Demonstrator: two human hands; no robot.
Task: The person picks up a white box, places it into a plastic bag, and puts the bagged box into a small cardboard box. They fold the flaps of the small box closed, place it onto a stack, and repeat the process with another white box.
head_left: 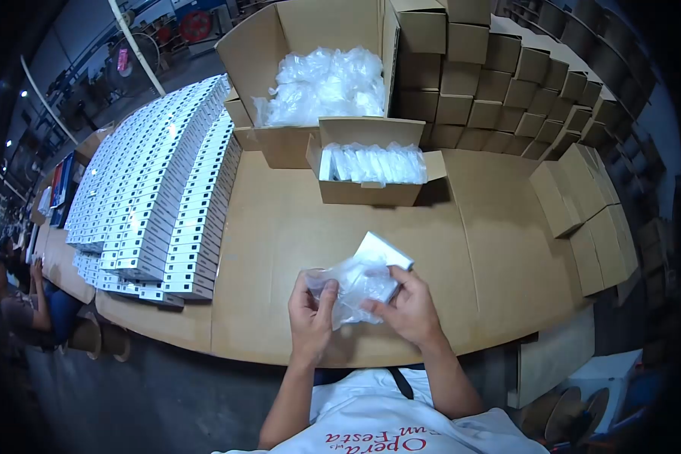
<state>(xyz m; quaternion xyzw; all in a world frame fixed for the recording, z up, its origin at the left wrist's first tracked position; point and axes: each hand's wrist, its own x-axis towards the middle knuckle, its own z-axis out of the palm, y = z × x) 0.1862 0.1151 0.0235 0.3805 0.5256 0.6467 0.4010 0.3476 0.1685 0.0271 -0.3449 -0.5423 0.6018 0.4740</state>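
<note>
Over the front of the table, a clear plastic bag (353, 286) hangs between my two hands. My left hand (313, 312) pinches the bag's left side between thumb and fingers. A small white box (383, 253) sticks out of the bag at the upper right, tilted. My right hand (410, 306) grips the white box, its thumb on the near side and its fingers at the right edge; the bag covers the lower part of the box. Beyond my hands stands an open carton (367, 194) holding a row of bagged white boxes (374, 163).
A large open carton (289, 147) full of clear plastic bags stands at the back. Stacked white boxes (147, 181) fill the left side. Brown cartons (465, 72) are piled back right, with more cartons (575, 189) at the right edge. Another person (41, 303) sits far left.
</note>
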